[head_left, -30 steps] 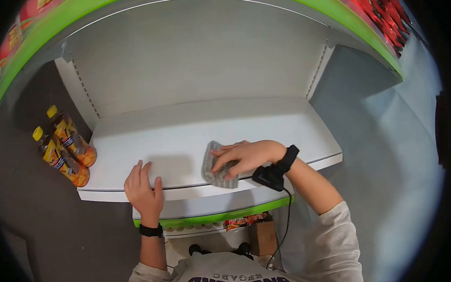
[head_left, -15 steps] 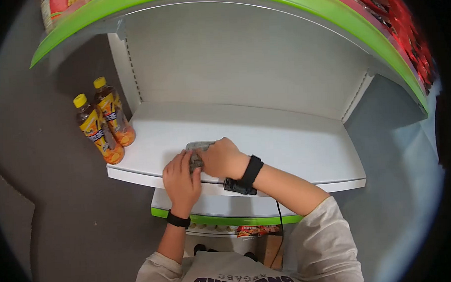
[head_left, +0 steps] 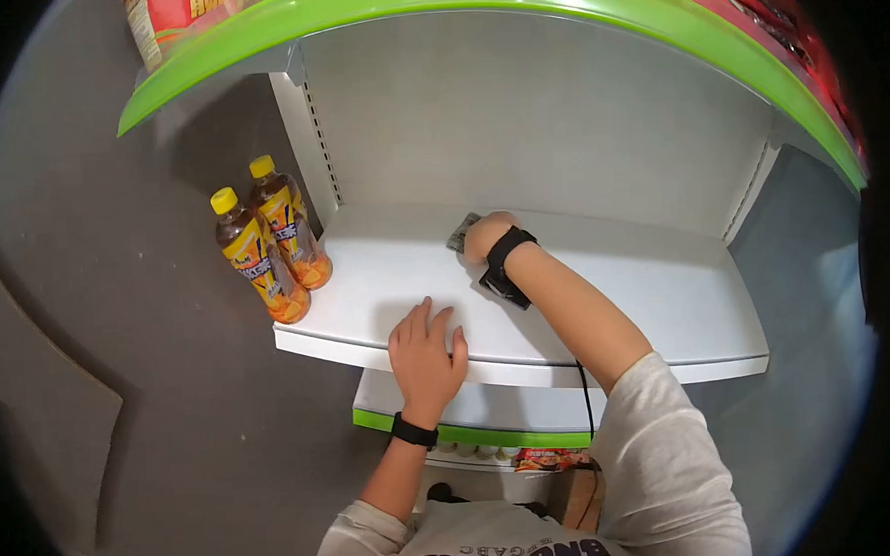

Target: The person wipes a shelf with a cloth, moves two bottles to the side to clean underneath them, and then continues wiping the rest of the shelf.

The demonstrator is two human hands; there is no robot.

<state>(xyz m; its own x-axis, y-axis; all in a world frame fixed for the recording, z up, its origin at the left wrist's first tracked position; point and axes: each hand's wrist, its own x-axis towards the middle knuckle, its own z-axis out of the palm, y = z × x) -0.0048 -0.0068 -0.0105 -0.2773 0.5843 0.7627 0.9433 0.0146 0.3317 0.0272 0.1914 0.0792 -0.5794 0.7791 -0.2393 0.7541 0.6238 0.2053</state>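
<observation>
In the head view, a grey cloth (head_left: 459, 232) lies on the white shelf (head_left: 612, 297), toward the back and near the middle of its width. Only a small part of it shows, jutting out to the left of the right hand (head_left: 493, 237). That part is a muted grey with darker and lighter mottling, looks rumpled rather than smooth, and ends in an uneven outline; the remainder is hidden under the hand, so its full shape cannot be told.

The right hand is rounded over the cloth and covers it, back of the hand upward. Its fingers are out of sight, so whether they grip the cloth or only press on it cannot be told. A black wristband (head_left: 511, 248) circles that wrist, with a dark device (head_left: 505, 287) beside it.

The left hand (head_left: 428, 362) is empty and spread, fingers extended and thumb apart, over the shelf's front edge, well apart from the cloth; whether it touches the surface is unclear. It wears a black band (head_left: 414, 431) too.

Two yellow-capped drink bottles (head_left: 259, 260) stand side by side at the shelf's left end, their yellow labels printed and orange slices pictured near the base.
</observation>
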